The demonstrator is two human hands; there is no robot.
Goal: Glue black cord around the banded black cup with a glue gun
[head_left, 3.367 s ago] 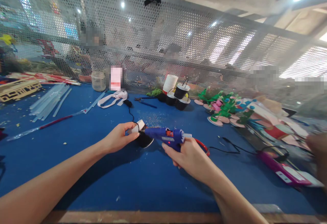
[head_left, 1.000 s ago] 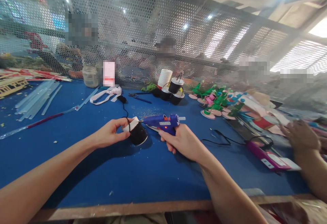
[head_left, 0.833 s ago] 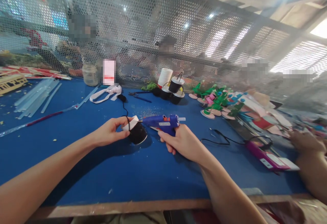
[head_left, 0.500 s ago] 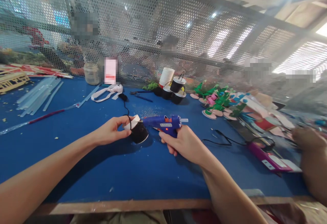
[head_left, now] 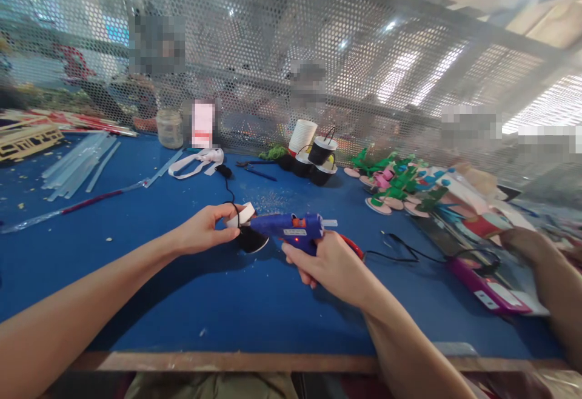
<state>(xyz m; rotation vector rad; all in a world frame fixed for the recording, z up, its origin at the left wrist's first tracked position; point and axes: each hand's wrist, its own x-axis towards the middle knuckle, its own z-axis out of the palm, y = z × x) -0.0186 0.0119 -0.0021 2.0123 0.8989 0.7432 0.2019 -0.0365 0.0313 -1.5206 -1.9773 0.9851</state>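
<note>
My left hand (head_left: 207, 228) is closed on the white rim of a small paper cup (head_left: 253, 241) whose side is wrapped in black. The cup is tilted just above the table, its base toward the lower right. Black yarn (head_left: 233, 193) runs over the rim from a small dark bundle (head_left: 224, 171) on the table. In my right hand (head_left: 334, 259) is a blue glue gun (head_left: 286, 227), its red light lit and a clear glue stick out of its back. Its nozzle points left at the cup near the rim; whether it touches is unclear.
Finished black-and-white cups (head_left: 322, 151) and a white cup stack (head_left: 302, 136) stand at the back. Clear glue sticks (head_left: 77, 165) and white ribbon (head_left: 182, 171) lie left. Green and pink figures (head_left: 386, 184), a purple power strip (head_left: 488, 293) and another person's hand (head_left: 530, 250) are right.
The cup has turned a little in my left hand, showing more white rim. The glue gun stays at it. The other person's hand has moved left. The whole view has shifted slightly.
</note>
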